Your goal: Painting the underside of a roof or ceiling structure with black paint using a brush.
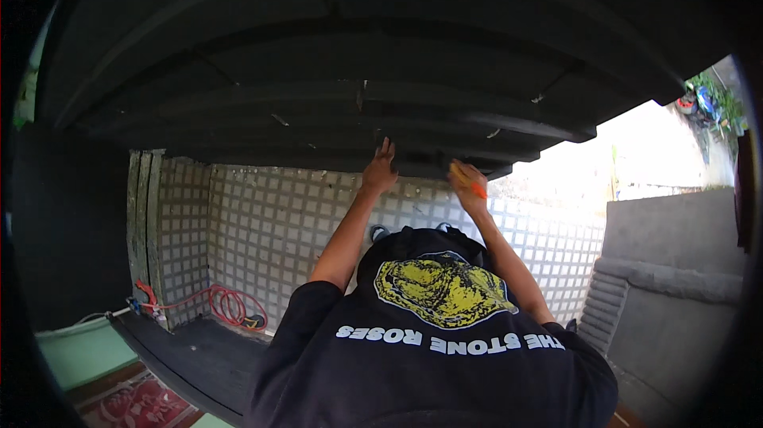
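Observation:
A wide black ridged panel (262,102) spans the upper part of the view, with a few pale scuff marks on it. Against its lower edge rests my left hand (382,170), fingers stretched out and holding nothing. My right hand (470,185) is closed around what looks like a paintbrush (459,174) with a yellow and orange handle. The brush's dark end meets the panel, hard to make out against the black. Beside that end the surface looks darker and glossier.
Below me lies a checkered tiled floor (270,213). A coiled red hose (230,305) lies at lower left, near upright grey posts (147,213). A grey concrete block (668,229) with a ridged side stands at right. Plants (707,94) show in the bright opening beyond.

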